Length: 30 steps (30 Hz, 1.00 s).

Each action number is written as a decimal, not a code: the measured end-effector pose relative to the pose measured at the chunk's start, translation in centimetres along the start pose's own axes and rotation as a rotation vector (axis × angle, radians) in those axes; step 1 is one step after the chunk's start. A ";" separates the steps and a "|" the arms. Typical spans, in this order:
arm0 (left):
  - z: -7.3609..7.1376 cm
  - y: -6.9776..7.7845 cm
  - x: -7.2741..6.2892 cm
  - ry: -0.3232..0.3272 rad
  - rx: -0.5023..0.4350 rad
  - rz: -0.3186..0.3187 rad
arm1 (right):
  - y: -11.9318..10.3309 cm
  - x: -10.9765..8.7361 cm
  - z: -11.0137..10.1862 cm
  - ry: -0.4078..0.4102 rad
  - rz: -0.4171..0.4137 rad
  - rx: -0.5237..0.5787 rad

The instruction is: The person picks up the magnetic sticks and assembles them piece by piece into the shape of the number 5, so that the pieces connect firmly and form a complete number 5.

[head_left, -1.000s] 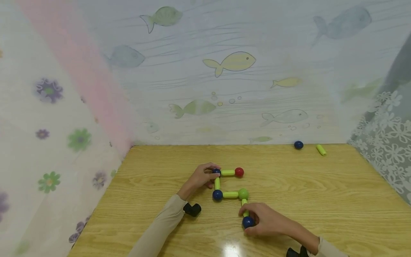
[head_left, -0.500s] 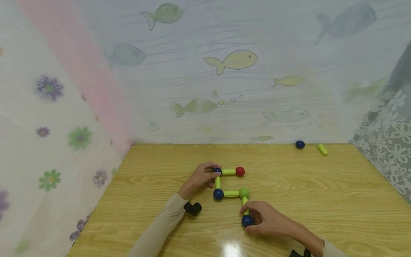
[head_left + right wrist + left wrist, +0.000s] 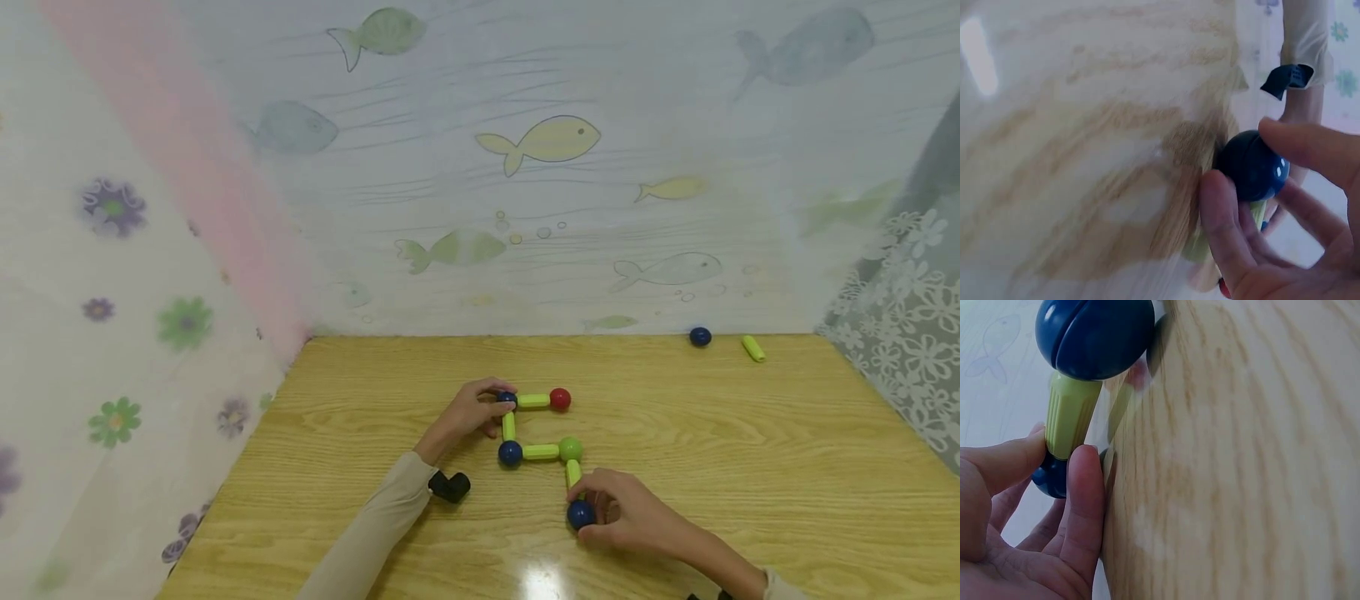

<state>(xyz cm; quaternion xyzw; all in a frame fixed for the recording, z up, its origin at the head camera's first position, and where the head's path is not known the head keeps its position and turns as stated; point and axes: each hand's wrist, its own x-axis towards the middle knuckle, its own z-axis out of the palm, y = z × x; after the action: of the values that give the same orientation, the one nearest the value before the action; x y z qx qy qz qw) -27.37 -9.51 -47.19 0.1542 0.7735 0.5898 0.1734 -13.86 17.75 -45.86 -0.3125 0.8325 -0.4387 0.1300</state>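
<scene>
A zigzag chain of balls and light green rods lies on the wooden table. My left hand [image 3: 474, 410] holds the blue ball [image 3: 507, 401] at its upper left corner, thumb and fingers around it; a rod runs from there to the red ball [image 3: 560, 399]. Another rod [image 3: 1072, 415] leads toward me to a second blue ball [image 3: 510, 452]. From that one, a rod [image 3: 540, 452] reaches the green ball [image 3: 571, 448]. At the near end, my right hand [image 3: 633, 512] pinches a blue ball [image 3: 1254, 165], with a rod [image 3: 574, 472] between it and the green ball.
At the table's back right lie a loose blue ball [image 3: 701, 337] and a loose light green rod [image 3: 753, 348]. A fabric wall with printed fish [image 3: 555, 138] stands behind the table [image 3: 712, 433], and a flowered one [image 3: 187, 323] on the left.
My right index finger has slid down from the rod toward the near-end blue ball, which has shifted very slightly to the right. The left hand stays in place.
</scene>
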 end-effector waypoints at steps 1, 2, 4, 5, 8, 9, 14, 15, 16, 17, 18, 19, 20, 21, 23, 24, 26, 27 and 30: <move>0.0 0.0 0.0 0.001 0.001 0.001 | 0.0 0.0 0.0 0.012 0.000 -0.009; 0.0 0.1 0.0 0.003 0.001 0.003 | -0.1 -0.1 0.0 0.024 0.000 -0.018; -0.1 0.2 0.0 0.006 0.001 0.005 | -0.1 -0.1 0.1 0.045 0.007 -0.030; -0.1 0.2 0.0 0.008 0.001 0.005 | -0.2 -0.1 0.1 0.052 0.011 -0.035; -0.1 0.3 0.0 0.008 -0.001 0.003 | -0.3 -0.1 0.0 0.055 0.034 -0.025; -0.1 0.3 0.1 0.006 -0.004 0.001 | -0.3 -0.1 0.0 0.053 0.043 -0.022; 0.0 0.1 0.3 0.005 -0.009 -0.003 | -0.2 -0.1 -0.2 0.036 0.067 -0.010; 0.0 0.1 0.3 0.007 -0.008 -0.006 | -0.2 -0.1 -0.2 0.032 0.067 -0.007; 0.1 0.1 0.3 0.008 -0.007 -0.008 | -0.2 -0.1 -0.2 0.029 0.067 -0.004; 0.1 0.1 0.3 0.010 -0.005 -0.009 | -0.2 -0.2 -0.2 0.024 0.066 0.000; 0.1 0.1 0.3 0.012 -0.003 -0.013 | -0.2 -0.2 -0.3 0.021 0.064 0.002; 0.1 0.1 0.2 0.014 -0.002 -0.016 | -0.2 -0.2 -0.3 0.019 0.062 0.002; 0.1 0.1 0.2 0.015 -0.001 -0.019 | -0.2 -0.2 -0.2 0.017 0.058 0.002; 0.1 0.0 0.2 0.016 -0.001 -0.022 | -0.2 -0.2 -0.2 0.016 0.056 0.004; 0.1 0.0 0.2 0.018 -0.001 -0.028 | -0.1 -0.2 -0.1 0.015 0.050 0.006; 0.1 0.1 0.2 0.019 -0.002 -0.030 | -0.1 -0.2 -0.1 0.014 0.049 0.011; 0.1 0.1 0.2 0.019 -0.001 -0.034 | -0.1 -0.2 0.0 0.014 0.046 0.018; 0.1 0.1 0.3 0.020 0.000 -0.035 | -0.1 -0.1 0.0 0.014 0.046 0.022; 0.1 0.3 0.3 0.022 0.008 -0.035 | -0.1 -0.1 0.1 0.011 0.043 0.037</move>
<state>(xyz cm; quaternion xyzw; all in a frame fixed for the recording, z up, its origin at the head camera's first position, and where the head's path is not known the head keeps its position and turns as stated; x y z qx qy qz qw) -27.61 -9.17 -46.97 0.1349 0.7803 0.5853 0.1743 -13.67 17.66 -45.82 -0.2894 0.8316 -0.4526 0.1405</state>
